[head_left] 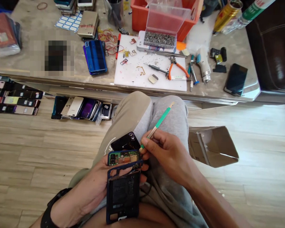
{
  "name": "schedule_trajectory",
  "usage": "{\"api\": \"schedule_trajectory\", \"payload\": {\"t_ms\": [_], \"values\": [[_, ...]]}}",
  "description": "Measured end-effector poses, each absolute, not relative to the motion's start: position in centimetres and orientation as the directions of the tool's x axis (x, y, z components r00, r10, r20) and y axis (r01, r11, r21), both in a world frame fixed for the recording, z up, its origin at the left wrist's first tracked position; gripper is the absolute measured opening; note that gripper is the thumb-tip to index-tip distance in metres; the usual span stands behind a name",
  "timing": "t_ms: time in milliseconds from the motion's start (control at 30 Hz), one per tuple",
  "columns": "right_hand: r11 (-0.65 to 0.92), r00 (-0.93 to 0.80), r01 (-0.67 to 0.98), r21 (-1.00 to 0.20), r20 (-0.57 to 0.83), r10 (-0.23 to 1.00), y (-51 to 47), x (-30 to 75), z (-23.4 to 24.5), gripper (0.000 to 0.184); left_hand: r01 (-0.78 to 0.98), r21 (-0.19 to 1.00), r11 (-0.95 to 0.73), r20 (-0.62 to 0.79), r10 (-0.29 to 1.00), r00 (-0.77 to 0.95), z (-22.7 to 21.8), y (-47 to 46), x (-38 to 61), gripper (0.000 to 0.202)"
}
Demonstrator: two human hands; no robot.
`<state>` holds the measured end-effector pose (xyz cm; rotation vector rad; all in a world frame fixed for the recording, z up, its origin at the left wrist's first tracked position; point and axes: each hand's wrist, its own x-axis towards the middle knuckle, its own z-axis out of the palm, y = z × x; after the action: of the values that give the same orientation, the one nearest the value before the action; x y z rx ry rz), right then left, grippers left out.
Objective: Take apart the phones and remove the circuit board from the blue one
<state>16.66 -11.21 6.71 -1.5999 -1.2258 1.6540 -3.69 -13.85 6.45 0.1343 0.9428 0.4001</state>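
My left hand (92,185) is wrapped round an opened phone (123,193) held over my lap. Its upper part bares a green circuit board with camera modules, and a loosened dark blue frame piece (124,165) lies across below it. Further down, the black inner side shows. Pinched in my right hand (167,150) is a slim green stick tool (161,118) with pale ends. Its lower tip is at the board's upper right corner; whether it touches cannot be told. Beyond the phone, a black back cover (125,142) with a camera cutout rests on my thigh.
A white mat (130,74) on the table carries orange-handled pliers (178,68), a screwdriver (158,69) and a screw box (160,38). Blue phones (95,58) lie to its left. Several phones (85,107) stand below the table; a cardboard box (213,145) is at right.
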Motion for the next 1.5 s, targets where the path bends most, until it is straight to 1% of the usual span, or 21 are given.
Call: {"api": "schedule_trajectory", "payload": {"t_ms": [100, 267, 433, 600, 867, 967, 1067, 1233, 1333, 1400, 1500], "values": [[-0.407, -0.156, 0.275, -0.871, -0.458, 0.875, -11.2, 16.6, 7.0, 0.022, -0.225, 0.328, 0.918, -0.799, 0.396, 0.453, 7.2, -13.3, -3.7, 0.040], [-0.389, -0.150, 0.321, -0.864, -0.452, 0.879, -11.1, 16.5, 7.3, 0.021, -0.236, 0.278, 0.931, -0.853, 0.353, 0.385, 7.5, -13.0, -3.5, 0.044], [-0.373, -0.156, 0.354, -0.858, -0.447, 0.881, -11.0, 16.4, 7.6, 0.021, -0.223, 0.242, 0.944, -0.867, 0.314, 0.387, 7.5, -13.0, -3.7, 0.039], [-0.360, -0.161, 0.362, -0.860, -0.438, 0.884, -10.9, 16.2, 7.5, 0.021, -0.224, 0.168, 0.960, -0.895, 0.244, 0.373, 7.7, -12.9, -4.0, 0.038], [-0.359, -0.169, 0.360, -0.861, -0.438, 0.883, -10.8, 16.0, 7.6, 0.021, -0.220, 0.165, 0.961, -0.854, 0.251, 0.455, 7.2, -12.9, -4.3, 0.039], [-0.381, -0.151, 0.381, -0.843, -0.463, 0.873, -10.8, 16.1, 7.6, 0.021, -0.221, 0.171, 0.960, -0.846, 0.258, 0.467, 7.4, -12.9, -4.2, 0.039], [-0.446, -0.129, 0.375, -0.813, -0.522, 0.843, -10.7, 16.1, 7.5, 0.021, -0.224, 0.186, 0.957, -0.853, 0.271, 0.445, 7.8, -12.8, -4.0, 0.044], [-0.558, -0.120, 0.306, -0.771, -0.613, 0.781, -10.6, 16.0, 7.3, 0.023, -0.225, 0.135, 0.965, -0.853, 0.229, 0.469, 8.3, -12.6, -3.6, 0.044], [-0.592, -0.121, 0.280, -0.756, -0.639, 0.759, -10.6, 15.9, 7.3, 0.024, -0.246, 0.140, 0.959, -0.850, 0.243, 0.466, 8.3, -12.5, -3.5, 0.043], [-0.576, -0.105, 0.294, -0.763, -0.625, 0.774, -10.7, 16.0, 7.3, 0.023, -0.260, 0.156, 0.953, -0.848, 0.264, 0.460, 8.2, -12.5, -3.5, 0.042], [-0.478, -0.100, 0.299, -0.826, -0.526, 0.845, -11.2, 16.2, 7.4, 0.022, -0.279, 0.162, 0.947, -0.840, 0.281, 0.465, 8.0, -12.6, -3.6, 0.038]]}}
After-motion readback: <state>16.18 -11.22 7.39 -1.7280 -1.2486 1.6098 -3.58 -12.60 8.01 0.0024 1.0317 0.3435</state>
